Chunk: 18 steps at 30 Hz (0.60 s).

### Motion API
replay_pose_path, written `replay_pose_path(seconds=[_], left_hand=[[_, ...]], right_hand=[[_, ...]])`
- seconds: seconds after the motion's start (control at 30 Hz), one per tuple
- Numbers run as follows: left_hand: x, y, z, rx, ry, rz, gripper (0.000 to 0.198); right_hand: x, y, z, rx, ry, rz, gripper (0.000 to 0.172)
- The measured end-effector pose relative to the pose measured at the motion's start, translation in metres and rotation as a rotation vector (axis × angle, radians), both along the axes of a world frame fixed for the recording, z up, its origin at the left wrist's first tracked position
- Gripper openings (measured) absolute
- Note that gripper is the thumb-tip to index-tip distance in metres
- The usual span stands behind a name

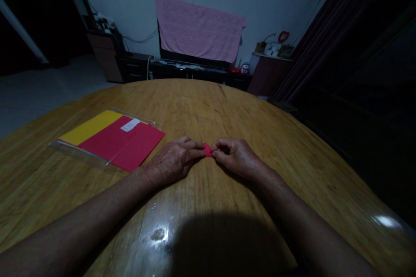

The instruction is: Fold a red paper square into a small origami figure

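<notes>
Both of my hands rest on a round wooden table (227, 108), fingertips meeting over a small folded piece of red paper (207, 149). My left hand (173, 160) pinches its left side with fingers curled. My right hand (235, 156) pinches its right side, fingers also curled. Most of the paper is hidden between the fingertips.
To the left lies a clear plastic sleeve (107, 138) with red and yellow paper sheets, a white label on it. Beyond the table stand a low cabinet with a TV draped in a pink cloth (198, 30) and a dark curtain (325, 30) at right.
</notes>
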State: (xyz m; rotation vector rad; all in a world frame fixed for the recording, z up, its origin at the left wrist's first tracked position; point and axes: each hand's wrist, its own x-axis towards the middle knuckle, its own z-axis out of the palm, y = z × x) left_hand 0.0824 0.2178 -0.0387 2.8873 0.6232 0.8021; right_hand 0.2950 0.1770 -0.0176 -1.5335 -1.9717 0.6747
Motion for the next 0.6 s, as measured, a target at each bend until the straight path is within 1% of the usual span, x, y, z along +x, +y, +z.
replay_pose_path(seconds=[0.1,0.23,0.43,0.6], left_hand=[[-0.003,0.001,0.0,-0.006,-0.01,-0.01,0.028],[-0.004,0.003,0.0,0.008,0.045,0.003,0.028],[-0.004,0.003,0.002,0.042,0.096,-0.003,0.03],[-0.003,0.005,0.0,0.023,0.088,-0.001,0.029]], right_hand=[[-0.002,0.0,0.0,0.027,-0.038,-0.01,0.011],[-0.006,0.001,0.001,0.077,-0.115,-0.012,0.009],[-0.011,0.003,0.002,0.086,-0.172,-0.039,0.01],[-0.012,0.003,0.003,0.001,-0.137,-0.069,0.012]])
